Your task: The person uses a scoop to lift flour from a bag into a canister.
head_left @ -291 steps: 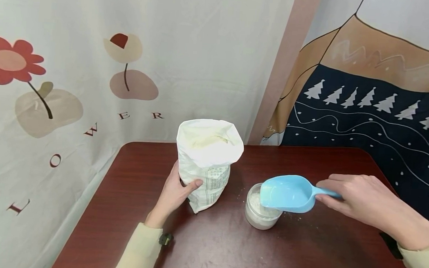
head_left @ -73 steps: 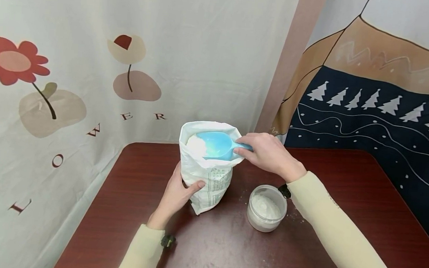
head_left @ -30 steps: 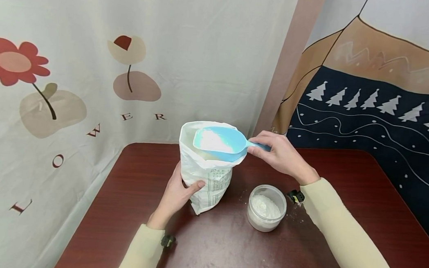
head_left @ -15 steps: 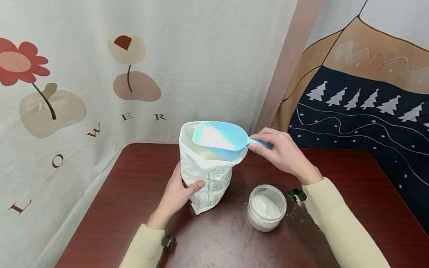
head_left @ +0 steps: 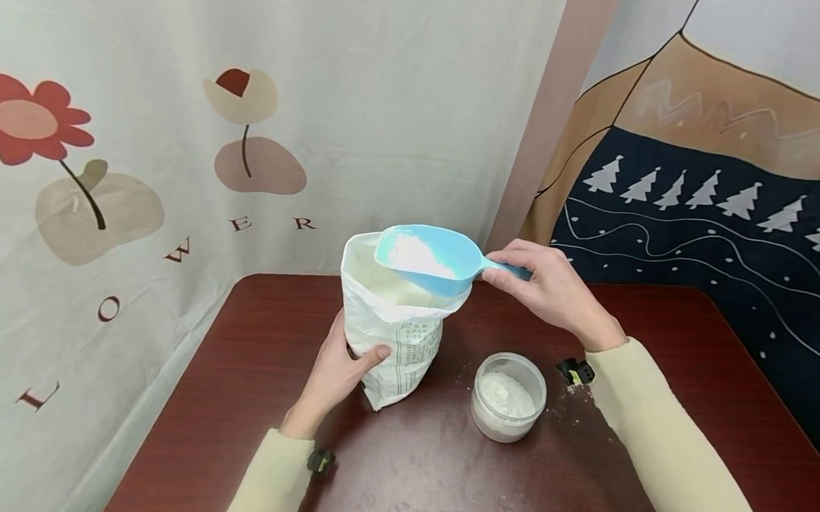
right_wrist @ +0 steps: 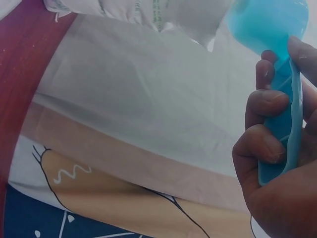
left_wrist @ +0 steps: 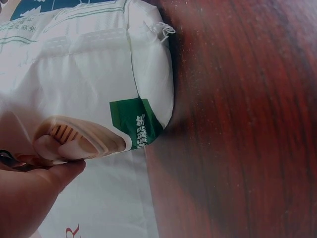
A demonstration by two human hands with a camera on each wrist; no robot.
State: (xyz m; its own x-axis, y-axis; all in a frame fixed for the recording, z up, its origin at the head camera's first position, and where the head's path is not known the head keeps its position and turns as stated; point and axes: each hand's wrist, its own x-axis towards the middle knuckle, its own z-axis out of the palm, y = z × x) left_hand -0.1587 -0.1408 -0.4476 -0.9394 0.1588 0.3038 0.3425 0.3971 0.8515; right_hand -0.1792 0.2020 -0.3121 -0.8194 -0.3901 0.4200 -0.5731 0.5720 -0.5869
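My right hand (head_left: 545, 288) grips the handle of a light blue scoop (head_left: 452, 260) loaded with white powder. The scoop hangs level over the mouth of an open white bag (head_left: 405, 342) of the same kind of powder. In the right wrist view, fingers (right_wrist: 265, 144) curl round the scoop's ribbed handle. My left hand (head_left: 336, 369) holds the bag upright on the table, thumb across its front. A green label patch (left_wrist: 136, 121) and a printed food picture show on the bag in the left wrist view. Right of the bag stands a clear round jar (head_left: 505, 426), partly filled with white powder.
The dark red-brown table (head_left: 396, 482) has powder specks scattered around the jar. Behind it hangs a pale curtain (head_left: 404, 115) with flower prints, and at the right a dark blue cloth (head_left: 694, 226) with white trees.
Earlier the scoop was tipped over the jar, then dipped into the bag. It has since risen with powder in it and drifted slightly right. My left hand still holds the bag in place.
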